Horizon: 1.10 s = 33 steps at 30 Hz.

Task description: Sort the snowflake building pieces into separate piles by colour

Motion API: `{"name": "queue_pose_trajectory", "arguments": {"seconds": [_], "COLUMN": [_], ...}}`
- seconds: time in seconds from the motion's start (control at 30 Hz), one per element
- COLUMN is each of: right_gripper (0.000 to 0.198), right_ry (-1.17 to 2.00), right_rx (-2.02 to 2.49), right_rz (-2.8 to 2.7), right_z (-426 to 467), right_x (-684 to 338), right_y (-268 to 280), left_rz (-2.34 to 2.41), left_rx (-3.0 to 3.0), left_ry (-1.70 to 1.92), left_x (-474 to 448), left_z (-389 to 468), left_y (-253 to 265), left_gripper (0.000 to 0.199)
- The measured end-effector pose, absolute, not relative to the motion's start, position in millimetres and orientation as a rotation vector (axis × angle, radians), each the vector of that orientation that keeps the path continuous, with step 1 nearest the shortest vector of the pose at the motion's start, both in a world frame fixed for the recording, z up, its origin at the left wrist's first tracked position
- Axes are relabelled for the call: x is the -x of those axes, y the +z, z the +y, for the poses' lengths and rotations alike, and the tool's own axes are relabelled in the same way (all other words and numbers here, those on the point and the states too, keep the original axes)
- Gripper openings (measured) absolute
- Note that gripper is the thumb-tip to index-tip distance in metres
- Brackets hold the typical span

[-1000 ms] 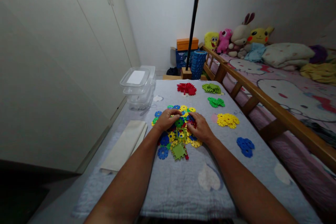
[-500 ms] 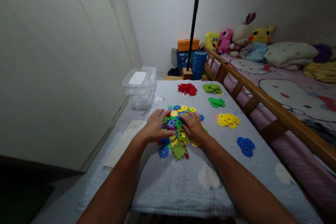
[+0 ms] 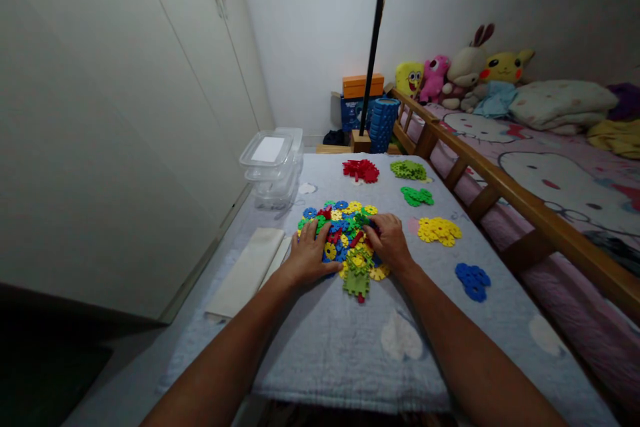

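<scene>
A mixed heap of flower-shaped and square plastic interlocking pieces in blue, yellow, green and red lies in the middle of the cloth. My left hand rests on the heap's left side, fingers spread and thumb stretched out along the near edge. At the right side, my right hand has its fingers curled in against the heap; what the fingertips hold is hidden. Just beside those fingertips is a dark green piece. Light green square pieces stick out at the near edge.
Sorted piles stand along the right: red, light green, green, yellow and blue. Clear plastic boxes are stacked at the back left, a folded beige cloth nearer. A wooden bed rail borders the table.
My hands have moved apart, the left toward the near left of the heap and the right outward. Pieces in the heap have shifted and spread, showing more of its middle.
</scene>
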State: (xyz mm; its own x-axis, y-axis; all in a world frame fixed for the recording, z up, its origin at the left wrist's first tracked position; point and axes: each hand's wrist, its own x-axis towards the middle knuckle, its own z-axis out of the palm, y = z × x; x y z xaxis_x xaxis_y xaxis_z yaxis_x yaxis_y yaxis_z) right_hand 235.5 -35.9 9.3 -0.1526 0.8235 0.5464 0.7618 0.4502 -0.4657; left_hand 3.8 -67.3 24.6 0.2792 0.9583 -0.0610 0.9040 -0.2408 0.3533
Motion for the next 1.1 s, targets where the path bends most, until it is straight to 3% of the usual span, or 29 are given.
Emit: {"name": "queue_pose_trajectory", "arguments": {"seconds": [0.17,0.57,1.1], "right_gripper": [0.027,0.023,0.019], "right_ry": [0.142,0.145,0.136], "right_rx": [1.353,1.334,1.357], "right_rz": [-1.9,-1.87,-1.829], "right_z": [-37,-36,-29], "right_x": [-238,-241,-249], "right_y": [8,7,0], "left_rz": [1.713,1.715,1.727], "left_rx": [-2.256,-2.31,-1.918], "left_ry": [0.256,0.682,1.033], "left_x": [-14,-22,-13], "left_z": [-54,-38,-21], "left_y": [26,14,21], "left_gripper": [0.09,0.049,0.033]}}
